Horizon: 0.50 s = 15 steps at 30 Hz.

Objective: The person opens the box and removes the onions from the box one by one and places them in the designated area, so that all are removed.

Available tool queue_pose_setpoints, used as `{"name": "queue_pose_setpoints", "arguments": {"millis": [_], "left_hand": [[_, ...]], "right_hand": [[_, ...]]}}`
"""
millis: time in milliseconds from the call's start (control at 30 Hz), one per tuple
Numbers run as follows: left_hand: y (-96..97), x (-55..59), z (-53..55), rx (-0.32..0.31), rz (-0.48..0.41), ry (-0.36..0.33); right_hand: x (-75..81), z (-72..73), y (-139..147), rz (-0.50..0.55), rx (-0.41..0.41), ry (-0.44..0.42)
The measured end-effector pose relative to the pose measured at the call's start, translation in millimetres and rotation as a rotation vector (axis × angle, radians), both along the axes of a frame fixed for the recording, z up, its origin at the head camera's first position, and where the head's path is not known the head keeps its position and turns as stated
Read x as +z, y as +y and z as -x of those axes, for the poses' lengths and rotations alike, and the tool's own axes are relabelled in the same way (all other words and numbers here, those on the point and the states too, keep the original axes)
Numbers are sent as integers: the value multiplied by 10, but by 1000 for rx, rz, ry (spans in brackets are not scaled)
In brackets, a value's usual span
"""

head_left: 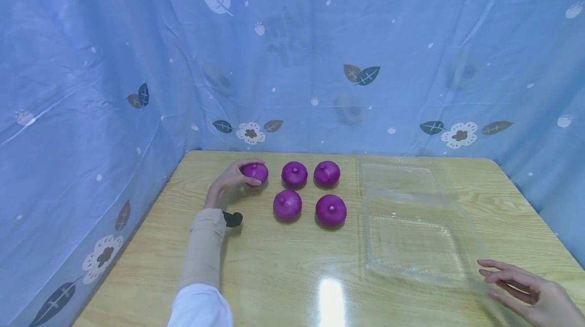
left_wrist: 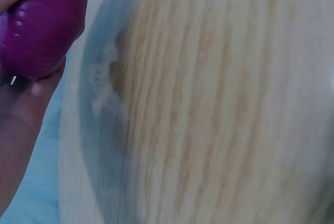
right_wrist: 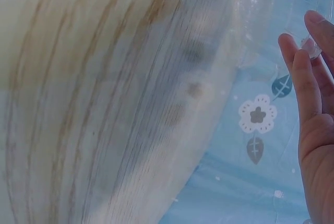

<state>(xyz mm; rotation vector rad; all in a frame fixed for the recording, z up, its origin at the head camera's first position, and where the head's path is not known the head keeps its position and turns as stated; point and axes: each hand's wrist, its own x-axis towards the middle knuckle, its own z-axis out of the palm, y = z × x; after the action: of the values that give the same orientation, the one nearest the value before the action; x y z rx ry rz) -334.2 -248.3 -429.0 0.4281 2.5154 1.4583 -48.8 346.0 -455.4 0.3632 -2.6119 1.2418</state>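
Observation:
At the back left of the table, my left hand (head_left: 233, 175) grips a purple onion (head_left: 256, 172), thumb on the near side and fingers round the far side. In the left wrist view the same onion (left_wrist: 44, 25) fills the upper left corner, partly hidden by the hand. To its right sit two more onions at the back, one (head_left: 294, 174) beside the other (head_left: 326, 173), and two in front, one (head_left: 287, 205) left of the other (head_left: 331, 210). My right hand (head_left: 532, 286) hovers at the near right corner of a clear plastic container (head_left: 370, 246), fingers loosely extended and thumb apart.
The clear container lies with its lid part (head_left: 361, 174) folded back behind it on the wooden table (head_left: 283, 266). A black wrist mount (head_left: 233, 219) sticks out by the left sleeve. Blue patterned curtains (head_left: 297, 53) surround the table at the back and sides.

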Motion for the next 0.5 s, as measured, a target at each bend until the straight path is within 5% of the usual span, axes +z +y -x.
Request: {"name": "queue_pose_setpoints", "arguments": {"millis": [500], "left_hand": [[86, -110, 104, -55, -132, -78]], "right_hand": [[-44, 31, 55, -4, 61, 58]]}}
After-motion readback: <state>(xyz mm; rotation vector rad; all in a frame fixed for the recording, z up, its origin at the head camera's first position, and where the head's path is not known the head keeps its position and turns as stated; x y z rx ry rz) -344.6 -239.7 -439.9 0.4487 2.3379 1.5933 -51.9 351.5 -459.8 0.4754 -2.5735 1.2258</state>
